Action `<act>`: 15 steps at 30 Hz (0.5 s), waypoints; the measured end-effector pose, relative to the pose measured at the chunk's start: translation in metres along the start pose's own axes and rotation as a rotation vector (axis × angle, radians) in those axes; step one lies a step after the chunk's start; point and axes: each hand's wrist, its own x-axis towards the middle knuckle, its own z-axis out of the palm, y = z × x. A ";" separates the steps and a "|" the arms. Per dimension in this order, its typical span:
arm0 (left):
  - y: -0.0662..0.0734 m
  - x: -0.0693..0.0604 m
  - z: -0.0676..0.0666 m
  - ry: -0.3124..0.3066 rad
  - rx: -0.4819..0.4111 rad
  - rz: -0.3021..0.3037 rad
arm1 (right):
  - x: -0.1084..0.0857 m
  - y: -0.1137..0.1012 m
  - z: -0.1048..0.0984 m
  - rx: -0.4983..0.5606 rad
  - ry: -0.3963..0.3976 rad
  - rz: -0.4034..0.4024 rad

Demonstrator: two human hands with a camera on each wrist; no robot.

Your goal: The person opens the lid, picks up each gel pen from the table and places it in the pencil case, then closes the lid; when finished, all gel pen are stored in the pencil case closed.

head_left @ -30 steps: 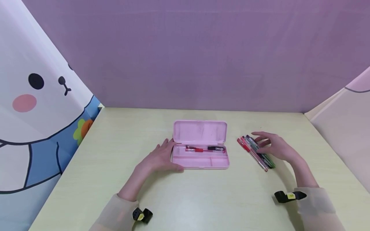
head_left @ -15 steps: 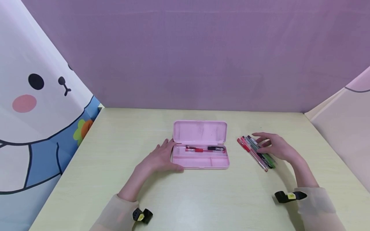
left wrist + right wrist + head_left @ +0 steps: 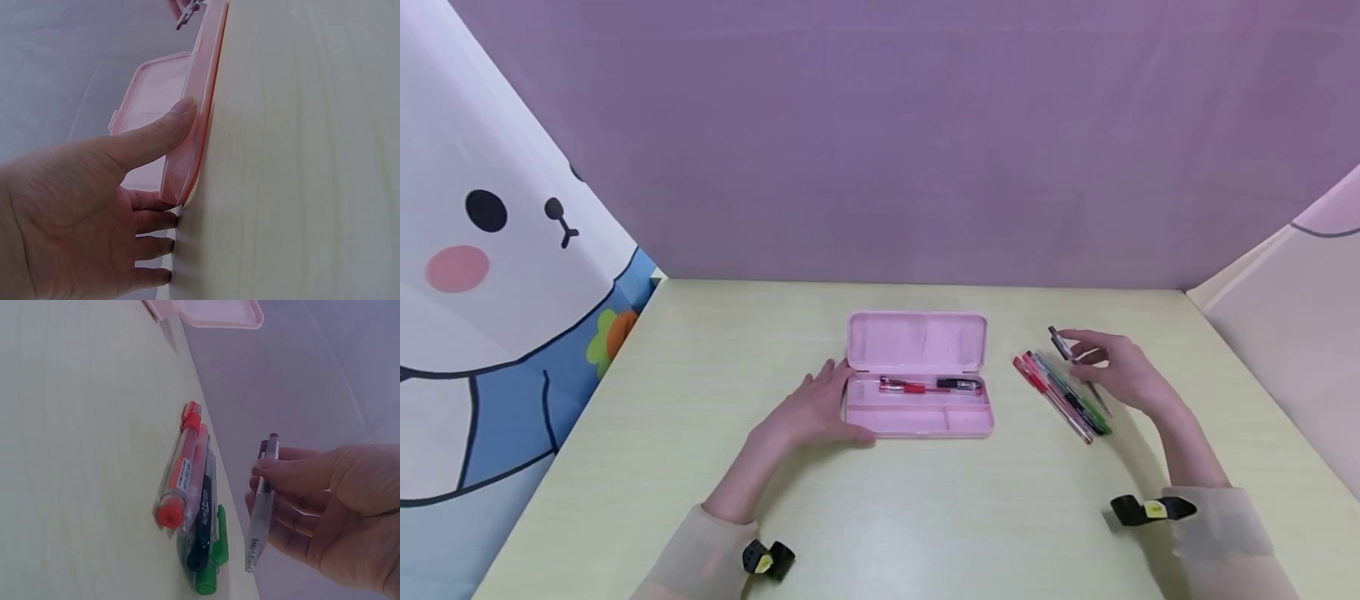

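Note:
A pink pencil case [image 3: 891,422] lies with its lid raised in the head view. Inside, a red pen [image 3: 914,389] and a black-capped pen [image 3: 958,384] share the rear compartment. My left hand [image 3: 815,412] holds the case by its left end, thumb on the front wall and fingers along the side. Between thumb and fingers, my right hand [image 3: 1123,375] pinches a clear-barrelled pen [image 3: 261,515] with a dark clip, tilted over the other pens. Beside it on the table are a red pen [image 3: 183,472], a pinkish one, a black one [image 3: 203,519] and a green one [image 3: 220,540].
The pale wooden table [image 3: 925,517] extends around the case and pens. A purple backdrop [image 3: 925,150] rises behind its far edge. On the left hangs a cloth with a cartoon animal [image 3: 512,275], and a pale panel [image 3: 1300,333] stands at the right.
My right hand has picked the clear-barrelled pen out of the loose group and lifted it slightly. The left hand stays on the pencil case.

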 end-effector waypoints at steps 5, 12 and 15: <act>0.001 0.000 -0.001 0.002 0.006 0.008 | 0.000 -0.011 0.000 0.030 0.067 -0.022; 0.000 0.001 -0.001 -0.005 0.003 0.009 | 0.004 -0.034 0.007 0.124 0.123 -0.135; 0.000 0.000 -0.001 -0.004 0.000 0.009 | 0.008 -0.047 0.012 0.135 0.143 -0.175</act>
